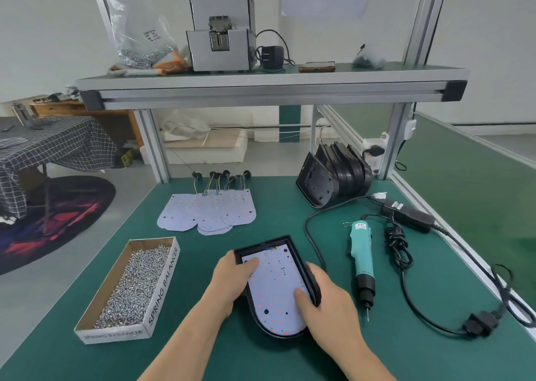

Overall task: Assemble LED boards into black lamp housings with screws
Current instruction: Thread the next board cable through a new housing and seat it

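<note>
LED board (274, 290) sits inside the black lamp housing (262, 243), which lies flat on the green bench (203, 253) directly between my hands. My left hand (232, 282) clasps the housing's left rim, with the thumb laid across the board's upper corner and the other fingers tucked out of sight beneath the edge. My right hand (324, 296) wraps the right rim the same way, its thumb pressing the board lower down. I judge the board to be a thin, light sheet, stiff enough to keep its shape yet liable to flex. I would rather not lean on the small LEDs on its face, so the bare patches and the edge are where to press. The housing looks like rigid plastic, light and smooth-walled, so it may slide unless one hand pins it by the rim. Whether any screw is already in, I cannot tell. The loose screws (136, 282) fill the cardboard box (164, 285) just left of my left hand. The electric screwdriver (362, 259) lies just right of my right hand. Spare boards (208, 212) lie ahead of my left hand, and more housings (333, 171) are stacked ahead of my right.
</note>
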Tool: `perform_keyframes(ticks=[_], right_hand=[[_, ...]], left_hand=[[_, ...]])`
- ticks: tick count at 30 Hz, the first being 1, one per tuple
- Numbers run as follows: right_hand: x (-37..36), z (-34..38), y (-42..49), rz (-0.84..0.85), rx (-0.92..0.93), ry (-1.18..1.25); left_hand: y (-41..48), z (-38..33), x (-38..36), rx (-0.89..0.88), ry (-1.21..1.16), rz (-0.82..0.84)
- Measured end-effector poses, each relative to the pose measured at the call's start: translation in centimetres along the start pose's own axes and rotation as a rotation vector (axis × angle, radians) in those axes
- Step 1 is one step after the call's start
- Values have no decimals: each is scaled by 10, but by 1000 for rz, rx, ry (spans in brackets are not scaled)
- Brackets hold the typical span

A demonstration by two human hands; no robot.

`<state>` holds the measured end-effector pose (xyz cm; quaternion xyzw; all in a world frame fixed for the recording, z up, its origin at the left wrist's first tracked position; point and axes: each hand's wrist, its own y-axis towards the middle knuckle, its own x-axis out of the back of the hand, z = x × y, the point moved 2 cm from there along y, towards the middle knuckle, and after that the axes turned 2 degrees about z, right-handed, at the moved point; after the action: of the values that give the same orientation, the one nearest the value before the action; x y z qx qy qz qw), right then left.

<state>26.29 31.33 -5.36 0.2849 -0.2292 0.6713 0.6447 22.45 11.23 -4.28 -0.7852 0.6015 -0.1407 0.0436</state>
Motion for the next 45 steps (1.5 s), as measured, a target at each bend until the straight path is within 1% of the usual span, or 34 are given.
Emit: perform_keyframes(ticks=[2, 4, 6, 8, 10, 12, 13, 14, 16, 17, 19, 21, 24, 27, 30, 35, 37, 40, 41, 45], right_hand=[[-1, 0, 6, 14, -38, -91], [-3, 1, 11, 17, -59, -161], [-5, 3, 14, 2, -88, -175], [-6, 3, 13, -25, -111, -177], [-6, 3, 10, -71, -128, -138], [-6, 2, 9, -106, -140, -95], [-6, 2, 9, -116, -142, -88], [-7, 2, 9, -119, -144, -90], [-7, 3, 9, -114, -145, -105], [-8, 3, 9, -110, -145, -111], [-8, 2, 10, -104, -147, -126], [-9, 2, 10, -103, -146, -132], [-9, 2, 10, -108, -136, -126], [-8, 2, 9, -115, -124, -111], [-8, 3, 8, -112, -119, -108], [-8, 3, 8, -112, -114, -104], [-8, 3, 8, -113, -115, -107], [-8, 3, 9, -114, -116, -106], [-7, 3, 9, -114, -117, -105], [-7, 3, 9, -116, -121, -98]], left_hand=[[4, -1, -1, 14, 117, 7], [6, -5, -2, 28, 181, 12], [7, -9, -2, 62, 208, 36], [8, -15, 7, 36, 276, -5], [8, -20, 31, -85, 360, -150], [9, -22, 70, -204, 501, -357], [10, -21, 93, -234, 589, -457], [11, -19, 116, -229, 662, -537], [15, -11, 153, -137, 796, -608], [19, -5, 165, -77, 874, -595], [22, 6, 174, 19, 1025, -493], [22, 13, 172, 24, 1104, -426], [21, 12, 170, -29, 1039, -455], [21, 9, 171, -33, 1014, -469], [19, 8, 173, -59, 967, -528], [17, 11, 176, -41, 840, -581], [17, 13, 180, -10, 696, -595], [17, 17, 185, 44, 345, -639], [16, 18, 186, 54, 281, -654], [13, 16, 183, 52, 229, -632]])
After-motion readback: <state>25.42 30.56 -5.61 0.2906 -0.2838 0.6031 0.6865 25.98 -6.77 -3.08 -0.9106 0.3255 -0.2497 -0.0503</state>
